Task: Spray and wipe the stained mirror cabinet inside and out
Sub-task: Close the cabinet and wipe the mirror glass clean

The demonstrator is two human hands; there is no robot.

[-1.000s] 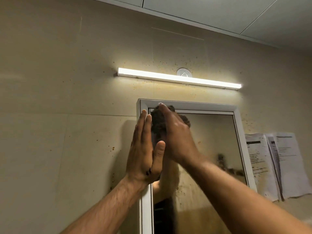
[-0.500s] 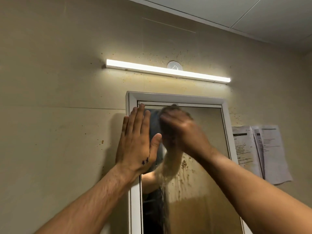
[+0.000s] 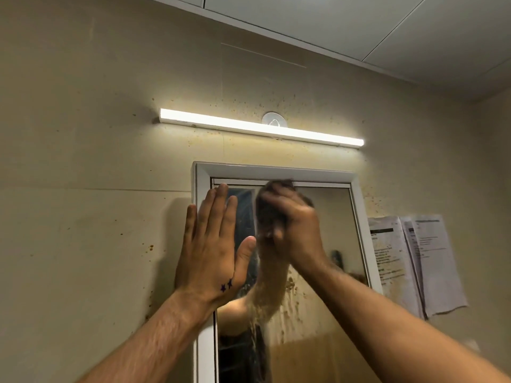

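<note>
The mirror cabinet [image 3: 276, 172] has a white frame and hangs on a beige wall. Brown stains [image 3: 290, 286] speckle the middle of its mirror [image 3: 334, 222]. My left hand [image 3: 213, 244] lies flat with straight fingers against the cabinet's upper left edge. My right hand [image 3: 298, 230] grips a dark cloth [image 3: 269, 211] and presses it on the glass just under the top frame. Hand and cloth are motion-blurred. The mirror reflects my arm and the cloth.
A lit white light bar [image 3: 260, 128] runs above the cabinet, with brown splatter on the wall around it. Two paper sheets [image 3: 414, 258] hang on the wall to the right of the frame. The ceiling edge is close above.
My right hand with the cloth has swept rightward along the top of the mirror. My left hand has stayed flat on the left edge.
</note>
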